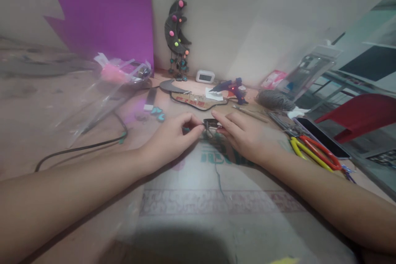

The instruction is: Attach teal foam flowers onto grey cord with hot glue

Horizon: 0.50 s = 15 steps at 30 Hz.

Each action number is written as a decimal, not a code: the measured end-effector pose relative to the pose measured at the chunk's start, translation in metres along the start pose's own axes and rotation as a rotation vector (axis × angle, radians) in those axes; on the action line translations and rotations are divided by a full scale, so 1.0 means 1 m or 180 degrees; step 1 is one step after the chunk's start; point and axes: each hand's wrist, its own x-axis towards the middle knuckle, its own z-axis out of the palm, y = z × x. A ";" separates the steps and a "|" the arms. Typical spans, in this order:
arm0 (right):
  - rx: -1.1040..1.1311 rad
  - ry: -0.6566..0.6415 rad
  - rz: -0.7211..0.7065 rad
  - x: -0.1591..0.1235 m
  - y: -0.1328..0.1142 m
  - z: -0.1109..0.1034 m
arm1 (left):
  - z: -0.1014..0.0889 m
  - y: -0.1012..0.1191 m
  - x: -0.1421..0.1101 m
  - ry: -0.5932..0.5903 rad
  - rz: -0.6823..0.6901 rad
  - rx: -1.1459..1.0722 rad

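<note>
Both hands meet over the middle of the table. My left hand (177, 135) is closed in a pinch at the left end of a small dark piece (210, 123). From the other side, the fingers of my right hand (243, 134) close on its right end. The picture is smeared, and I cannot make out what kind of thing the piece is. A thin grey-green strand (219, 179) lies on the printed sheet below the hands. To the left of my left hand are small teal cut-outs (158, 114).
Behind the hands lie a brown board (194, 102), a grey crescent (173, 86) and a blue glue gun (230, 86). At right are grey yarn (275, 101), a phone (321, 136) and red-and-yellow-handled scissors (318, 152). A black cable (83, 147) curves at left. A crescent hanging (176, 33) leans on the wall.
</note>
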 end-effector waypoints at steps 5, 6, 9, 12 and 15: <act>0.0104 -0.0042 0.0045 -0.002 0.002 0.002 | -0.001 0.001 -0.001 -0.0021 0.0015 -0.0016; 0.0128 -0.0040 0.0056 -0.003 0.002 0.003 | -0.001 0.001 -0.001 -0.0025 0.0012 -0.0017; 0.0180 -0.0066 0.0078 -0.003 0.002 0.003 | -0.001 0.001 -0.001 -0.0024 0.0007 -0.0018; 0.0196 -0.0073 0.0092 -0.004 0.002 0.003 | -0.001 0.001 0.000 -0.0022 0.0007 -0.0023; 0.0222 -0.0050 0.0085 -0.004 0.002 0.003 | -0.001 0.002 -0.001 -0.0028 -0.0008 -0.0042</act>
